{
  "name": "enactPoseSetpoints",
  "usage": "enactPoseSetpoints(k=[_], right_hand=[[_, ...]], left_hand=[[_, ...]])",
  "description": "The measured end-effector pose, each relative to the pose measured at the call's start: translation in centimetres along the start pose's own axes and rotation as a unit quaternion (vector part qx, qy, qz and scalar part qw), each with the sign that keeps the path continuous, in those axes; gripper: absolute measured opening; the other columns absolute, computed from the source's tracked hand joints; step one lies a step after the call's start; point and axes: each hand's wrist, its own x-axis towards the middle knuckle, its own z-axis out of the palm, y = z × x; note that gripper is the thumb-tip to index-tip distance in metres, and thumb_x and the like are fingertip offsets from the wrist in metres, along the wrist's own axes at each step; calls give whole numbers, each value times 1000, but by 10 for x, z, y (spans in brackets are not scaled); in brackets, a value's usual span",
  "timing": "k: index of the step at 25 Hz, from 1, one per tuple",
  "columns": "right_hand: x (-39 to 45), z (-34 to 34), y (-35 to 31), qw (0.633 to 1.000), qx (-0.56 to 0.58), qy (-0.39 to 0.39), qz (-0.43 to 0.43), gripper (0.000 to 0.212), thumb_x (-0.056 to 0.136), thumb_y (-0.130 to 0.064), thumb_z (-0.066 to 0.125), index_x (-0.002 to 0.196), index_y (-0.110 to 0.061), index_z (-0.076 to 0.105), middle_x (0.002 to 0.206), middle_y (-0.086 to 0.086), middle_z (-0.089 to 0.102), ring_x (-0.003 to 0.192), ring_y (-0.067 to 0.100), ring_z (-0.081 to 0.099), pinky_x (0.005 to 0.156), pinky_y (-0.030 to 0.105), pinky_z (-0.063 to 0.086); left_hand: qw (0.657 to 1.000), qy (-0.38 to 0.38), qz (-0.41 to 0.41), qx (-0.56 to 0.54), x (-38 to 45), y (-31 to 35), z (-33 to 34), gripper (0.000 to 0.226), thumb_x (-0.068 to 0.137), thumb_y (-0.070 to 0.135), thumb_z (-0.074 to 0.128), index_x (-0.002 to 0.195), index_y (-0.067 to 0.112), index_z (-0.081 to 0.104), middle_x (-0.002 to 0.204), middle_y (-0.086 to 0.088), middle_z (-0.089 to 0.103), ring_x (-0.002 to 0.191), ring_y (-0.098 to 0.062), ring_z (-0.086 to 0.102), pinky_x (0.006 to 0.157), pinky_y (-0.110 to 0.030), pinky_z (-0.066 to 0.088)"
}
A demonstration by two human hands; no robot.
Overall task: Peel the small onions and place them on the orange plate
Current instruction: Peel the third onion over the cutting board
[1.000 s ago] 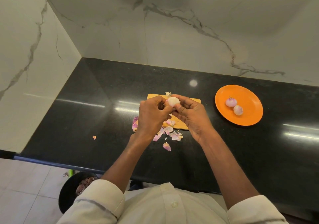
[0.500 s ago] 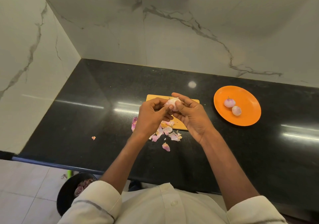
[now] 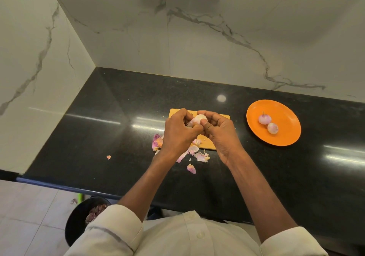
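While both hands, left (image 3: 178, 132) and right (image 3: 221, 131), pinch the onion (image 3: 199, 119) above the board (image 3: 217, 117), it looks light, slick; grip its ends.

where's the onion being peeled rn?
Head view, centre: the onion is held between the left hand and right hand above the wooden cutting board, left of the orange plate.

Pale onion (image 3: 199, 119) held above board, two (peeled) onions (image 3: 268, 123) on orange plate (image 3: 284, 137)
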Motion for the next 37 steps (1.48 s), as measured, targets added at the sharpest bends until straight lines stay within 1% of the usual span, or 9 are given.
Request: enactPoseSetpoints(k=[5, 8, 10, 13, 16, 22, 26, 33, 37], right_hand=[[1, -2, -1, 1000, 8, -14, 2, 27, 102, -3, 62, 119, -19, 74, 114, -2, 79, 107, 15, 76, 82, 26, 62], [2, -5, -3, 999, 29, -13, 6, 26, 104, -6, 60, 118, -22, 75, 106, -12, 79, 107, 14, 75, 84, 28, 62], [4, -6, -3, 999, 44, -10, 13, 26, 105, -8, 58, 120, -21, 76, 106, -14, 78, 108, 16, 74, 87, 30, 62], [6, -7, -4, 999, 48, -3, 25, 29, 107, -9, 55, 127, -17, 74, 120, -4, 71, 112, 24, 71, 87, 31, 62], [6, -9, -4, 996, 84, -2, 41, 28, 108, -13, 53, 129, -13, 72, 124, 4, 69, 104, 23, 71, 80, 28, 62], [2, -9, -7, 952, 250, -25, 173, 28, 109, -12, 48, 117, -5, 74, 102, 18, 72, 81, 17, 64, 77, 28, 57], [3, -16, -1, 921, 321, -38, 219, 32, 110, -19, 48, 123, -2, 72, 109, 22, 68, 78, 17, 63, 68, 24, 59], [3, -11, 6, 961, 201, 53, 181, 17, 101, -21, 68, 113, -10, 74, 113, 17, 72, 87, 23, 67, 75, 29, 57], [-1, -7, 11, 965, 173, 88, 178, 16, 97, -18, 74, 111, -12, 77, 103, 12, 74, 87, 22, 65, 79, 32, 56]], left_hand=[[999, 30, 17, 25, -1, -4, 2, 16, 94, 20, 80, 94, 16, 65, 84, 0, 69, 73, -17, 72, 70, -42, 66], [997, -38, -7, -71, 4, -12, -6, 11, 104, 18, 70, 107, 7, 66, 94, -9, 75, 79, -23, 78, 76, -49, 68], [987, -86, -19, -133, 5, -14, -11, 19, 108, 20, 63, 117, 3, 64, 105, -13, 77, 89, -25, 80, 80, -50, 68], [985, -90, -3, -147, 3, -13, -12, 24, 105, 20, 68, 117, 0, 65, 104, -15, 77, 89, -27, 80, 80, -47, 68], [980, -77, -10, -183, 6, -15, -12, 19, 103, 14, 71, 111, -3, 69, 96, -18, 78, 85, -31, 80, 78, -42, 67], [952, -122, -44, -276, 4, -16, -12, 18, 105, 10, 67, 112, -6, 69, 92, -21, 76, 82, -29, 74, 73, -31, 63], [926, -140, -75, -344, 3, -21, -16, 9, 105, 8, 64, 108, 2, 70, 88, -16, 74, 81, -26, 73, 74, -31, 63], [990, -83, -87, -74, 3, -43, -8, 11, 105, 13, 67, 113, 10, 74, 102, -5, 78, 93, -17, 78, 90, -48, 65], [989, -103, -64, 89, 1, -32, -7, 29, 106, 24, 67, 132, 12, 70, 132, -3, 73, 125, -18, 67, 106, -34, 53]])
